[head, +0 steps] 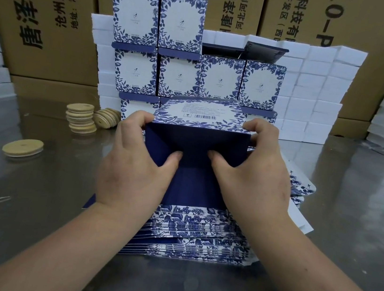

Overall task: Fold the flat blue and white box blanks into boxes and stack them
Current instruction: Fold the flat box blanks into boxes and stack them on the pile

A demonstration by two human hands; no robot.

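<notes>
A half-formed blue and white box (pixel 200 114) lies on its side in front of me, barcode panel up, its dark blue flaps (pixel 195 146) facing me. My left hand (pixel 133 169) grips its left edge, thumb pressing on a flap. My right hand (pixel 253 178) grips the right edge, thumb on the flaps too. Under my hands lies a pile of flat blue and white blanks (pixel 193 236). Behind, several folded boxes (pixel 178 74) stand stacked in rows, the upper ones (pixel 157 17) with lids open.
The work surface is a shiny metal table (pixel 30 196). Round wooden lids (pixel 81 117) are stacked at the left, one lid (pixel 23 147) lying alone. White foam blocks (pixel 317 89) and brown cartons (pixel 44 13) line the back.
</notes>
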